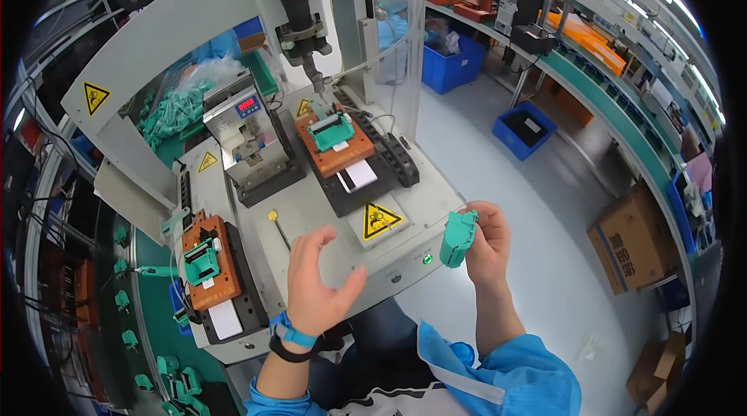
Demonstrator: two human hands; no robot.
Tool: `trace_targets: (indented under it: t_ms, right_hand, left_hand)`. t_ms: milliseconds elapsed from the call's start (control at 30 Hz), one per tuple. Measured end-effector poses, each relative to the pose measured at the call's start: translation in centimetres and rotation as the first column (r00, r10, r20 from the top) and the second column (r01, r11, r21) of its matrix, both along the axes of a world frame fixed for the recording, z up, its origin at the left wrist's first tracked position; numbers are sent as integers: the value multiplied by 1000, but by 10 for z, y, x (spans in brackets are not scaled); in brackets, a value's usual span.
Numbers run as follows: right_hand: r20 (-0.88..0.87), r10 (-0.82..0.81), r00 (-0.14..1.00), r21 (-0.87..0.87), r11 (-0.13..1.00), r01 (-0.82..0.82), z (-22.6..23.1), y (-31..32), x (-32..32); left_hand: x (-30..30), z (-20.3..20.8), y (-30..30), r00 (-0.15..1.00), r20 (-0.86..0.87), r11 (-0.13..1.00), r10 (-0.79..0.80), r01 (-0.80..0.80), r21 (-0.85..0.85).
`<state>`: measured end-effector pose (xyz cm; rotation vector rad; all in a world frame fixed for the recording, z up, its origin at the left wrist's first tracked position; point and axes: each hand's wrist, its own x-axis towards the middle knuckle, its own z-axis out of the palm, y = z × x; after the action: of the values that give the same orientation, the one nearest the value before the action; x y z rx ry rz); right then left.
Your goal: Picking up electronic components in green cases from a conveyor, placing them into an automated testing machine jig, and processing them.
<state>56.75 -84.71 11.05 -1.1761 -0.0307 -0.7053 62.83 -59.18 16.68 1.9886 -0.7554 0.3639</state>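
Observation:
Between the fingers and thumb of my right hand (489, 245) is a green plastic housing (458, 238), held upright off the front right corner of the machine. My left hand (317, 280) hovers over the machine's front edge, fingers apart and nothing in it. A second green plastic part (331, 133) sits in the orange-brown fixture (339, 153) under the screwdriver head (299, 23). To the left, another fixture (212, 260) carries a similar green part (202, 261). A metal screw feeder (247, 140) with a red display stands between the two fixtures.
Loose green parts (183, 389) lie at the lower left, and more fill a bin (175, 116) behind the machine. Blue bins (525, 129) stand on the floor to the right. A cardboard box (634, 237) and a long workbench (599, 97) line the right side.

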Motion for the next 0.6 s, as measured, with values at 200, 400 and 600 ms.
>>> trace_targets:
  t_ms: [200, 400, 600]
  right_hand:
    - [38, 6, 999, -52, 999, -4, -12, -20, 1]
    - [28, -26, 999, -113, 993, 29, -10, -28, 2]
    - [102, 15, 995, -183, 983, 4, 14, -25, 23]
  left_hand:
    - [50, -5, -30, 988, 73, 985, 138, -144, 90]
    - [75, 4, -43, 982, -109, 973, 157, -135, 185]
    - [80, 9, -46, 972, -170, 967, 162, -123, 222]
